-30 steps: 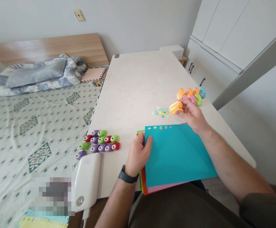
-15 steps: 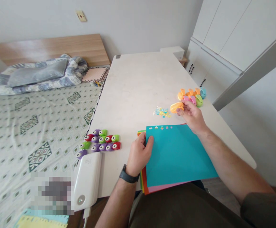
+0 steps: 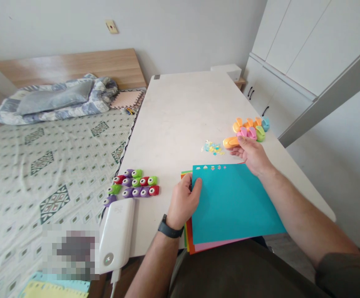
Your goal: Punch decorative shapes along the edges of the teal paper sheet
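Orange craft punch [image 3: 231, 142] gripped by closed fingers of right hand [image 3: 251, 155], near paper confetti [image 3: 213, 147]; left hand [image 3: 182, 203] fingers pinch edge of teal paper stack [image 3: 234, 203].

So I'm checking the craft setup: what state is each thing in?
left hand, pinching teal paper sheet edge
right hand, holding orange craft punch
teal paper sheet, atop coloured paper stack, punched along top edge
punched paper shapes, loose pile on the table
green, red and purple craft punches, in rows
pastel craft punches, clustered
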`<control>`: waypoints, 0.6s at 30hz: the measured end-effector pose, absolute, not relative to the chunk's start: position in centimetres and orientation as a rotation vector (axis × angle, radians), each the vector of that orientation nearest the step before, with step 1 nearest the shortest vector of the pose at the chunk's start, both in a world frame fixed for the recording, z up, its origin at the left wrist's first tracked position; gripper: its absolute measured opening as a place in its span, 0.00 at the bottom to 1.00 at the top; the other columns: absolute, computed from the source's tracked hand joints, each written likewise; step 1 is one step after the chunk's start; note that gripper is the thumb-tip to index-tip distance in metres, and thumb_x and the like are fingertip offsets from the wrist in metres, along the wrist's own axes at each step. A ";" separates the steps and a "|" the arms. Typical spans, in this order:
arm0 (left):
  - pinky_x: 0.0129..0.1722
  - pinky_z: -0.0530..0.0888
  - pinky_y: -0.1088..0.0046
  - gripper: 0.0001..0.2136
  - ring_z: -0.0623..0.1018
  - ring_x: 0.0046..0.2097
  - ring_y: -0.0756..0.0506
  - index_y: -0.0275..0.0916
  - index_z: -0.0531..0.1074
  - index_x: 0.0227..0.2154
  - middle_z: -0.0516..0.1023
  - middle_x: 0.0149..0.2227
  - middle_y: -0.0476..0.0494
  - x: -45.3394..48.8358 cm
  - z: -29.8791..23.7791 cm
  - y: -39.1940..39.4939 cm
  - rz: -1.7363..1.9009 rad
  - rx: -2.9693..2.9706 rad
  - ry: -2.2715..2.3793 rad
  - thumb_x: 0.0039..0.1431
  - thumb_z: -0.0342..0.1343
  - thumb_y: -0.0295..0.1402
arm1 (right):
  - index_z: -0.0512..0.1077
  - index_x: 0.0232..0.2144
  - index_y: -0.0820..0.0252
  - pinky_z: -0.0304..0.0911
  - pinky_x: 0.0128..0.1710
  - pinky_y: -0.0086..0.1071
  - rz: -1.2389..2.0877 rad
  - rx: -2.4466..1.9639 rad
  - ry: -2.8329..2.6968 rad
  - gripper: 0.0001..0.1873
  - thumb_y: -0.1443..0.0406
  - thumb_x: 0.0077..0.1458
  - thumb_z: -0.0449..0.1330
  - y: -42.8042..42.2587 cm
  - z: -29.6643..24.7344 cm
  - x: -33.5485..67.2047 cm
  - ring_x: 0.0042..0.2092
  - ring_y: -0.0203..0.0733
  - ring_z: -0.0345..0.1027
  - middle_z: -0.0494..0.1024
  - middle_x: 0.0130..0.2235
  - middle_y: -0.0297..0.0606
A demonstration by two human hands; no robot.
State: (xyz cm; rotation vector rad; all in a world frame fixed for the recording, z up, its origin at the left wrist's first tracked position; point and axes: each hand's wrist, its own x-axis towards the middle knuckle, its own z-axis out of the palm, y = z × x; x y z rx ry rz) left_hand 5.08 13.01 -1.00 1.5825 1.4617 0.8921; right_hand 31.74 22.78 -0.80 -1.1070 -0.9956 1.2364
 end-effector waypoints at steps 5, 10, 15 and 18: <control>0.29 0.58 0.72 0.14 0.66 0.29 0.49 0.39 0.71 0.34 0.68 0.27 0.51 5.0 -1.0 13.0 0.892 1.596 1.466 0.70 0.51 0.44 | 0.79 0.40 0.60 0.78 0.35 0.36 1.344 -1.093 -0.853 0.26 0.43 0.59 0.64 23.1 -0.4 31.9 0.39 0.47 0.82 0.86 0.41 0.48; 0.30 0.59 0.72 0.15 0.66 0.29 0.49 0.40 0.71 0.34 0.68 0.27 0.51 5.1 -0.8 13.0 0.887 1.591 1.466 0.70 0.51 0.45 | 0.78 0.38 0.61 0.77 0.30 0.34 1.446 -1.090 -0.735 0.27 0.43 0.64 0.58 23.2 -0.3 32.0 0.34 0.46 0.82 0.85 0.36 0.47; 0.29 0.59 0.72 0.14 0.65 0.29 0.49 0.40 0.71 0.33 0.67 0.26 0.52 5.1 -0.6 12.9 0.909 1.581 1.458 0.69 0.52 0.45 | 0.77 0.35 0.62 0.75 0.27 0.33 1.490 -1.091 -0.727 0.31 0.40 0.64 0.54 23.2 -0.2 32.0 0.30 0.44 0.80 0.84 0.32 0.47; 0.29 0.59 0.72 0.14 0.65 0.29 0.49 0.40 0.71 0.33 0.67 0.26 0.52 5.1 -0.6 12.9 0.916 1.588 1.457 0.69 0.52 0.44 | 0.76 0.34 0.62 0.74 0.25 0.32 1.510 -1.086 -0.713 0.32 0.40 0.65 0.52 23.1 -0.1 32.0 0.28 0.43 0.79 0.84 0.31 0.46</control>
